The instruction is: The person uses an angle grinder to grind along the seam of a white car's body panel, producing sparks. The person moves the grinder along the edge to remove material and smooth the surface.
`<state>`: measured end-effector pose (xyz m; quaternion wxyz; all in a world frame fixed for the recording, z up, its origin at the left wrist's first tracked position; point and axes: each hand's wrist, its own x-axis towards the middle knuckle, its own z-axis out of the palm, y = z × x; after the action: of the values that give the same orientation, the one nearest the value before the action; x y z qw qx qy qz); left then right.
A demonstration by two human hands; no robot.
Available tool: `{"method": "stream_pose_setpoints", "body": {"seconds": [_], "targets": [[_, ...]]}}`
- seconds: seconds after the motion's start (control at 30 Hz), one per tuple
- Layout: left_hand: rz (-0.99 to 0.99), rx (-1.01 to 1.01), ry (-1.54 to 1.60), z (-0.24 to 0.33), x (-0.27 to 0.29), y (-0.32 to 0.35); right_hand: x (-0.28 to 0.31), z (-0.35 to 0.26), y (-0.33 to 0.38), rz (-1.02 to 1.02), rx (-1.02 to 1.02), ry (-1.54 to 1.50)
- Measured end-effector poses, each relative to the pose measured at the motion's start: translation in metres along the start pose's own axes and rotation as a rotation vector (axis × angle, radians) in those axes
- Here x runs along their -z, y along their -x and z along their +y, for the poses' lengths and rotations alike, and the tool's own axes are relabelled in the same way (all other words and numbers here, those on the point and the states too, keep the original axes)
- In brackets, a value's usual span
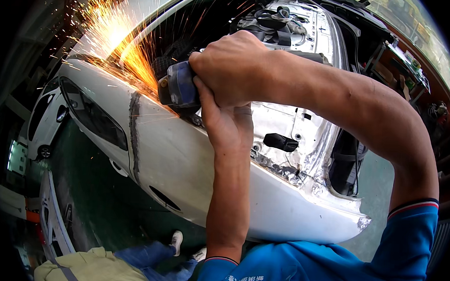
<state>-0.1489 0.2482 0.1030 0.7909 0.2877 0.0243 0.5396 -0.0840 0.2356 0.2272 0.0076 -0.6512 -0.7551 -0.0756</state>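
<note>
Both my hands hold a blue and black power tool, an angle grinder by its look (182, 86), against the upper edge of a white car body (188, 153). My right hand (234, 66) is closed over the tool from above. Just beneath it, my left hand (219, 112) is closed around the lower part, most of its fingers hidden. Bright orange sparks (123, 41) stream from the contact point toward the upper left. The grinder's disc is hidden by sparks and its body. A dark, rough strip (134, 135) runs down the panel left of the tool.
Bare metal with black straps (276, 22) shows inside the car body. A second white car (46, 114) stands at far left. Another person in a khaki top (98, 269) is close by at lower left. A cluttered cart (407, 61) stands at upper right.
</note>
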Motion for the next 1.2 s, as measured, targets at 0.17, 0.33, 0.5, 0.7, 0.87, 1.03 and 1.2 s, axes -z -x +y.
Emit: {"method": "stream_pose_setpoints", "body": {"seconds": [0.17, 0.33, 0.5, 0.7, 0.87, 1.03, 1.2], "targets": [[-0.042, 0.021, 0.011, 0.002, 0.001, 0.000, 0.003, 0.002, 0.002, -0.004, 0.014, 0.007], [-0.126, 0.011, 0.004, 0.002, -0.009, -0.001, 0.009, 0.004, 0.012, 0.057, -0.034, 0.001], [-0.093, 0.017, 0.014, 0.000, -0.014, -0.001, 0.012, 0.004, 0.010, 0.030, -0.037, 0.010], [-0.063, 0.006, 0.037, 0.000, -0.008, 0.002, 0.009, 0.000, 0.004, -0.002, -0.015, 0.015], [-0.058, -0.038, 0.042, 0.002, -0.003, 0.001, 0.007, -0.004, -0.003, 0.012, 0.010, 0.032], [-0.066, -0.037, 0.071, 0.005, -0.003, 0.002, 0.010, -0.009, 0.000, 0.041, 0.036, 0.074], [-0.095, -0.049, 0.146, 0.000, 0.002, 0.001, 0.006, -0.008, -0.001, 0.078, 0.038, 0.089]]}}
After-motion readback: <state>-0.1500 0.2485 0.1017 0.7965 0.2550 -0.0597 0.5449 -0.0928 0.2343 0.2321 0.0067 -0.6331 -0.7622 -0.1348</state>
